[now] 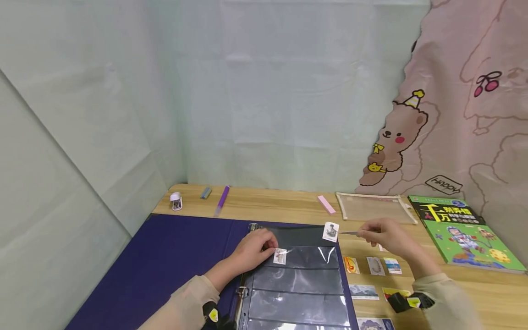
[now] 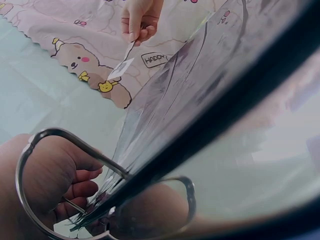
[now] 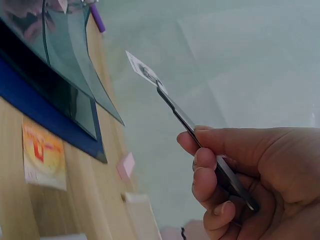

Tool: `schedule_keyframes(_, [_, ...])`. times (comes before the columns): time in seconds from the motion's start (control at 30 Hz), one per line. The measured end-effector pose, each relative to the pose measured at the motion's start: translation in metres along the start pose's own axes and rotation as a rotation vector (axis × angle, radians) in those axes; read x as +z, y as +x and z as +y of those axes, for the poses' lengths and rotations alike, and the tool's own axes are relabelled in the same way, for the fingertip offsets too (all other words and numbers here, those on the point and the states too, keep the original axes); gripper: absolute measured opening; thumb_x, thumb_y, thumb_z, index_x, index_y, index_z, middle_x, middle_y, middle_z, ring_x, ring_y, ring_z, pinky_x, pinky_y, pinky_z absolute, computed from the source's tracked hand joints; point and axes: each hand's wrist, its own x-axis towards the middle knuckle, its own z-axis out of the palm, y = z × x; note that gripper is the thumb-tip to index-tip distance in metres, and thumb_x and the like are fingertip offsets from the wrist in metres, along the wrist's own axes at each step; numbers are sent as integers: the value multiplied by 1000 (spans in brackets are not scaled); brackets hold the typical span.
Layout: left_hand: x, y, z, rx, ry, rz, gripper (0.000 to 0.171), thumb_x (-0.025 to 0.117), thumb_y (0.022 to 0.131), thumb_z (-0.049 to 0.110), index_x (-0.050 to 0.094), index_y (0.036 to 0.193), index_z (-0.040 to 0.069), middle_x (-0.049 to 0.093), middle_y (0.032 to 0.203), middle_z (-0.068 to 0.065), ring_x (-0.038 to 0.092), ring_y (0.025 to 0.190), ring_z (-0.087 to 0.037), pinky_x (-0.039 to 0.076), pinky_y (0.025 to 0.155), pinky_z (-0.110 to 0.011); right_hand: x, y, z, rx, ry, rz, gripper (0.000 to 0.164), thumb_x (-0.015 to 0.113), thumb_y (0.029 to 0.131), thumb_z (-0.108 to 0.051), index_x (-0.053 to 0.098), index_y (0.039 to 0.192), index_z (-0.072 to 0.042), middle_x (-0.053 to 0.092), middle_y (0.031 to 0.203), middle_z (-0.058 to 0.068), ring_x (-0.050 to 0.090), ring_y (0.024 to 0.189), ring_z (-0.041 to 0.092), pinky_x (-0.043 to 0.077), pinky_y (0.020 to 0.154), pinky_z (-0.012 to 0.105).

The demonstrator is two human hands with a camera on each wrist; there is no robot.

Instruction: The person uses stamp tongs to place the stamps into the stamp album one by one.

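Note:
A stamp album (image 1: 297, 279) lies spread out, its black page fitted with clear pocket strips. My left hand (image 1: 253, 250) rests on the page's upper left part, fingers loosely bent, beside a small stamp (image 1: 279, 256) at a pocket. In the left wrist view this hand (image 2: 65, 180) shows behind a metal binder ring (image 2: 50, 131); its exact contact with the page is hidden. My right hand (image 1: 383, 233) holds tweezers (image 3: 187, 125), whose tips grip a white stamp with a dark picture (image 1: 330, 232). That stamp is above the page's upper right corner.
Several loose stamps (image 1: 376, 266) lie right of the album. Behind it are a purple pen (image 1: 222, 200), a pink strip (image 1: 327, 204) and a mesh pouch (image 1: 375, 209). A green book (image 1: 470, 238) lies far right; a small white-capped item (image 1: 176, 200) stands back left.

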Motion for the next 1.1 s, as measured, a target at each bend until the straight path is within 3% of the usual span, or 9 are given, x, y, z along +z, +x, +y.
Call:
schedule_keyframes(0.57, [0, -2, 1, 9, 8, 8, 6, 65, 81, 19, 60, 82, 22, 54, 79, 11, 48, 73, -3, 41, 68, -20, 32, 27, -15, -99, -4, 6, 18, 61, 85, -21, 65, 78, -4, 53, 61, 0, 46, 54, 6, 35, 46, 21])
schedule_keyframes(0.77, [2, -2, 0, 9, 8, 3, 6, 65, 81, 20, 59, 82, 23, 54, 79, 11, 48, 74, -3, 42, 68, -20, 43, 35, -15, -116, -6, 11, 15, 61, 84, -17, 66, 80, -4, 59, 66, 6, 48, 54, 8, 39, 48, 22])
schedule_keyframes(1.1, [2, -2, 0, 15, 18, 13, 7, 66, 80, 19, 59, 81, 22, 54, 78, 11, 48, 74, -3, 42, 68, -20, 61, 46, -18, -110, -23, 4, 13, 62, 83, -16, 66, 76, -6, 57, 64, -1, 49, 55, 6, 44, 50, 21])
